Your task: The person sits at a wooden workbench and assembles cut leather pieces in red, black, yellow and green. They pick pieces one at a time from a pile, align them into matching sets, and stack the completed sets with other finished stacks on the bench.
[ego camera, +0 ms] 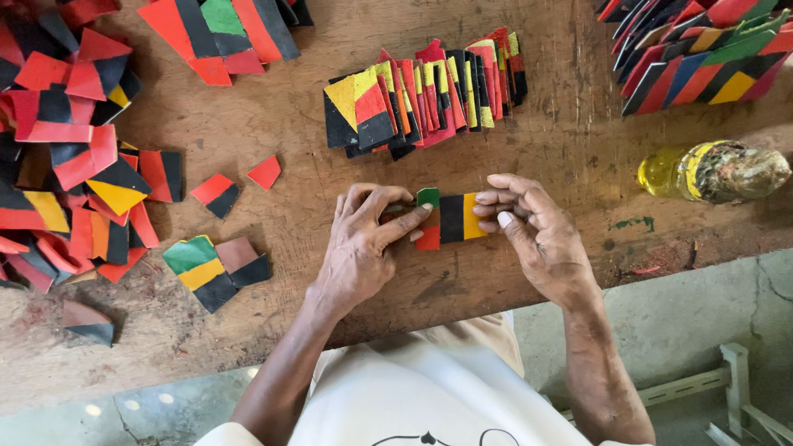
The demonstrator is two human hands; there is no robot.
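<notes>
A small flat striped piece (450,218), green and red at its left end, black in the middle and yellow at its right end, lies on the wooden table (570,140). My left hand (363,248) presses its green and red end with the index finger. My right hand (529,227) pinches the yellow end with its fingertips. Just beyond my hands, a row of similar coloured pieces (425,95) leans stacked on edge.
A loose heap of red, black and yellow pieces (62,157) covers the table's left side. More stacks sit at the top left (223,29) and top right (702,58). A yellowish smeared bottle (714,171) lies on its side at right. Several multicoloured pieces (215,268) rest near the left front.
</notes>
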